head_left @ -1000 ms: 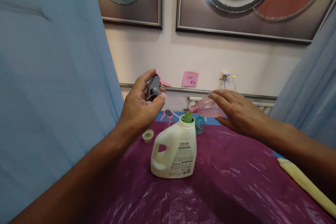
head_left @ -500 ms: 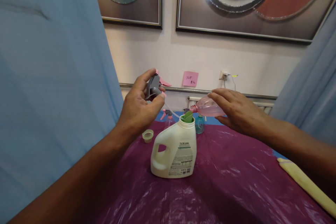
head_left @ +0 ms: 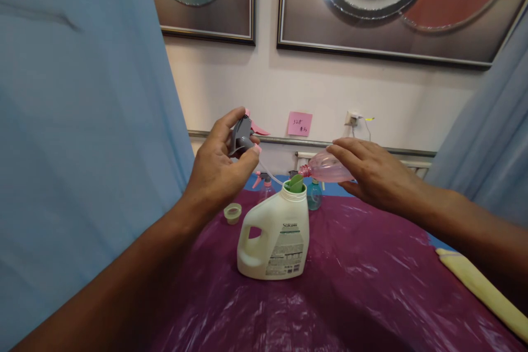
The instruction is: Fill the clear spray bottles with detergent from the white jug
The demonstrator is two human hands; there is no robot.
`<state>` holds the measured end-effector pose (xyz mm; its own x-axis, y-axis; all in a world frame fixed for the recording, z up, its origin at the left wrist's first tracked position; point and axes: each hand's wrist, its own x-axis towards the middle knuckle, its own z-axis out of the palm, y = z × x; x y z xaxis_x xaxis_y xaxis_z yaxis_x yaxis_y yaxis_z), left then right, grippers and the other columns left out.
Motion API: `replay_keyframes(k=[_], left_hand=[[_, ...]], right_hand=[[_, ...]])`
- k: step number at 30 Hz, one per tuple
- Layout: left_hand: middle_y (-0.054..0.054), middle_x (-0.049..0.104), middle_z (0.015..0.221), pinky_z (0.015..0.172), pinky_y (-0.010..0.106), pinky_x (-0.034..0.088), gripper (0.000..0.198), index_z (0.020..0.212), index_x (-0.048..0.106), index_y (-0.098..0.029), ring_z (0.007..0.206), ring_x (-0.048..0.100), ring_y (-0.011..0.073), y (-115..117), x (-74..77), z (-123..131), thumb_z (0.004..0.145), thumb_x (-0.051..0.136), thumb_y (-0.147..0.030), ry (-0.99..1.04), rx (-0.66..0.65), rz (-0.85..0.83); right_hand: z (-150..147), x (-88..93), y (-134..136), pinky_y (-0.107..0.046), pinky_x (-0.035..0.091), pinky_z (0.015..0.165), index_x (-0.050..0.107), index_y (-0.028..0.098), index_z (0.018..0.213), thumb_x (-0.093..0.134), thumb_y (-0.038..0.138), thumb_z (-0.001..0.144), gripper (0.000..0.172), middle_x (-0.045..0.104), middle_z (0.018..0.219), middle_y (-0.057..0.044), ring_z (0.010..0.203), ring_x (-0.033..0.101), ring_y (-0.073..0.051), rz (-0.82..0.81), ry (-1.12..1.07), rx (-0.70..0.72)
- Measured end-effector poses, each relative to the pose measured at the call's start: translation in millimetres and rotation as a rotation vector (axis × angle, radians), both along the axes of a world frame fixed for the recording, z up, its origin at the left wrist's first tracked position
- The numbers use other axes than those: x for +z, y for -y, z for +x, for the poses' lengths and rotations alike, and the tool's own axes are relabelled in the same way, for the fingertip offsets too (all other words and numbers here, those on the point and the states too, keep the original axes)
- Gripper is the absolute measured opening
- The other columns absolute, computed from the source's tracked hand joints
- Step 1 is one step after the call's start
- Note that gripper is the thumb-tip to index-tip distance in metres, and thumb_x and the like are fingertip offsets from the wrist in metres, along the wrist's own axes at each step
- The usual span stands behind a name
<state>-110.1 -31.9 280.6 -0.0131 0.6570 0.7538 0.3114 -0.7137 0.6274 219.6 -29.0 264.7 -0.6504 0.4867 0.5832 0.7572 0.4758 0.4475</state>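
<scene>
My left hand is closed around a grey and pink trigger spray head. Its clear dip tube hangs down to the mouth of a white detergent jug. A green pouring spout sits in the jug's neck. My right hand grips a translucent pink spray bottle, tilted on its side. The bottle's open threaded mouth lies at the green spout. I cannot make out a stream of liquid. The jug stands upright on the purple plastic sheet.
Behind the jug stand a pink spray bottle and a teal bottle. A small translucent cap lies left of the jug. A folded yellow cloth is at the right edge. Blue curtains hang at both sides.
</scene>
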Motion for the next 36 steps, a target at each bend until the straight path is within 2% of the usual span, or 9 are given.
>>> replay_keyframes(k=[13, 17, 25, 32, 36], left_hand=[[0.007, 0.074, 0.116, 0.085, 0.037, 0.065, 0.07, 0.156, 0.056, -0.028, 0.104, 0.071, 0.0227, 2.6, 1.0, 1.1, 0.089, 0.073, -0.016, 0.017, -0.009, 0.005], [0.007, 0.074, 0.117, 0.087, 0.038, 0.065, 0.069, 0.155, 0.056, -0.029, 0.104, 0.071, 0.0225, 1.9, 0.6, 0.2, 0.089, 0.073, -0.017, 0.012, -0.009, 0.009], [0.007, 0.074, 0.117, 0.084, 0.037, 0.065, 0.07, 0.154, 0.057, -0.03, 0.102, 0.071, 0.0223, 0.8, 0.3, -0.3, 0.088, 0.073, -0.016, 0.016, -0.029, 0.002], [0.007, 0.074, 0.117, 0.085, 0.036, 0.064, 0.069, 0.154, 0.057, -0.029, 0.101, 0.071, 0.0214, -1.7, 0.5, -0.2, 0.089, 0.073, -0.017, 0.006, -0.031, 0.022], [0.007, 0.074, 0.116, 0.085, 0.036, 0.064, 0.069, 0.155, 0.057, -0.029, 0.102, 0.071, 0.0218, -2.2, 0.6, -0.6, 0.089, 0.074, -0.018, 0.006, -0.034, 0.021]], right_hand=[[-1.2, 1.5, 0.2, -0.061, 0.056, 0.113, 0.048, 0.017, 0.158, 0.067, 0.021, 0.097, 0.064, 0.061, 0.156, -0.023, 0.141, 0.061, -0.041, 0.02, 0.023, -0.011], [-1.3, 1.9, 0.4, -0.06, 0.056, 0.113, 0.045, 0.022, 0.16, 0.067, 0.021, 0.096, 0.068, 0.062, 0.156, -0.019, 0.141, 0.062, -0.04, 0.014, 0.018, -0.011], [-1.0, 3.6, 0.0, -0.061, 0.056, 0.112, 0.042, 0.025, 0.163, 0.068, 0.022, 0.095, 0.073, 0.062, 0.156, -0.019, 0.141, 0.062, -0.041, 0.011, 0.026, -0.02], [-2.6, 5.8, 1.7, -0.061, 0.057, 0.111, 0.047, 0.019, 0.157, 0.067, 0.021, 0.095, 0.066, 0.062, 0.155, -0.022, 0.139, 0.062, -0.042, 0.022, 0.062, -0.03], [-2.7, 6.2, 1.4, -0.06, 0.057, 0.112, 0.046, 0.021, 0.158, 0.067, 0.02, 0.095, 0.066, 0.062, 0.154, -0.021, 0.139, 0.063, -0.041, 0.024, 0.062, -0.026]])
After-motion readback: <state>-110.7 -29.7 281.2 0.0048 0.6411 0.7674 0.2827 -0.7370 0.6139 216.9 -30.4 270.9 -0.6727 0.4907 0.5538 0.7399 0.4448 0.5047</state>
